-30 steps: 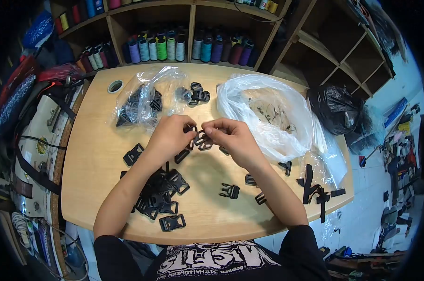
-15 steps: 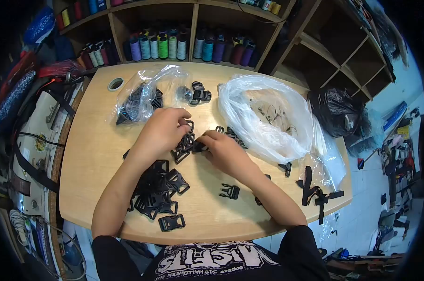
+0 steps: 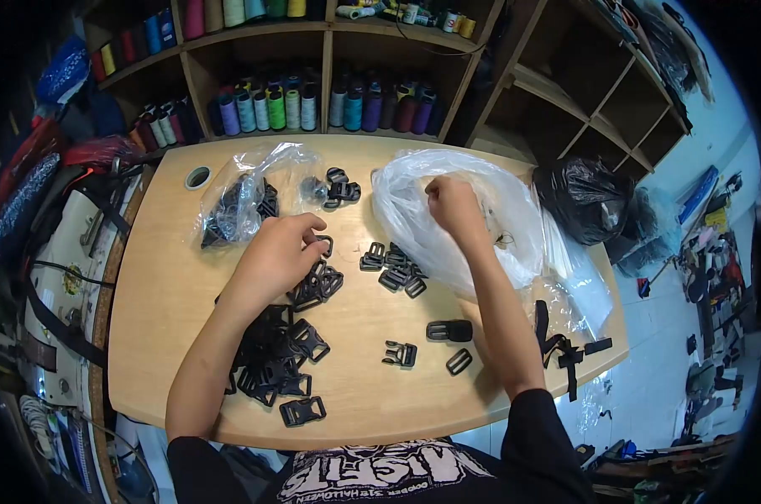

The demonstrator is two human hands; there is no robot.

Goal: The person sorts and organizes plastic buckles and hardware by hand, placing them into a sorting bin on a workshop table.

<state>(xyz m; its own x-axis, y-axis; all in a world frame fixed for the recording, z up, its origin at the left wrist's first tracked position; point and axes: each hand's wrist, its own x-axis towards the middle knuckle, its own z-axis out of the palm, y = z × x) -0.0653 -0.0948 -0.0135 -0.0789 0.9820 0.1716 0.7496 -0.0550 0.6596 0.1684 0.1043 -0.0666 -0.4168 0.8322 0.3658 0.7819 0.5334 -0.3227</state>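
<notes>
My left hand (image 3: 275,256) hovers over the near side of a clear bag, thumb and fingers apart. A black slide buckle (image 3: 326,245) lies by its thumb tip, above a heap of black slide buckles (image 3: 317,286). My right hand (image 3: 454,206) is over the opening of a white plastic bag (image 3: 397,189), fingers curled in; what they hold, if anything, is hidden. Between the hands sits a small group of black slide buckles (image 3: 393,269). Black side-release buckles (image 3: 271,357) are piled beside my left forearm, and a prong half (image 3: 399,354) lies alone.
The clear bag (image 3: 238,210) contains black parts; a tape roll (image 3: 197,177) and more black buckles (image 3: 341,189) are nearby. Black straps (image 3: 569,353) lie at the right edge. Thread spools (image 3: 275,109) fill shelves behind the table, and a black bag (image 3: 584,202) stands right.
My right hand has left the slide buckles in the middle and moved up and right over the white bag. My left hand stays near its heap. The view has shifted slightly.
</notes>
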